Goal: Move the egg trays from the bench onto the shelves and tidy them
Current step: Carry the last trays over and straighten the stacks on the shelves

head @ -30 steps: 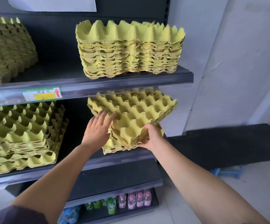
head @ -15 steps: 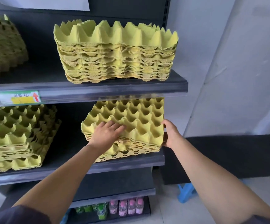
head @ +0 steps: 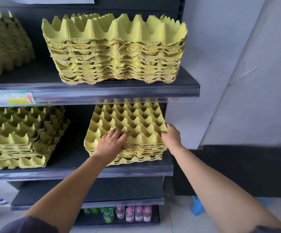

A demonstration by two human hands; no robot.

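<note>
A stack of yellow-green egg trays (head: 128, 125) sits on the right end of the middle shelf (head: 136, 172), its sides square with the shelf edge. My left hand (head: 110, 143) rests flat on the stack's front top edge with fingers spread. My right hand (head: 170, 136) is at the stack's front right corner, its fingers curled against that corner. A taller stack (head: 114, 52) stands on the upper shelf directly above. A skewed stack (head: 22, 137) lies on the left of the middle shelf, and another stack (head: 5, 46) sits at the upper left.
The upper shelf's front lip (head: 111, 95) overhangs the stack I touch and carries a price label (head: 18, 98). Small bottles (head: 133, 214) line the bottom shelf. A dark bench (head: 245, 170) runs along the white wall on the right, with a blue stool (head: 197, 207) below it.
The stack turned from a diagonal angle to square with the shelf and slid further in. My right hand moved from the front to the right corner; my left stayed on top.
</note>
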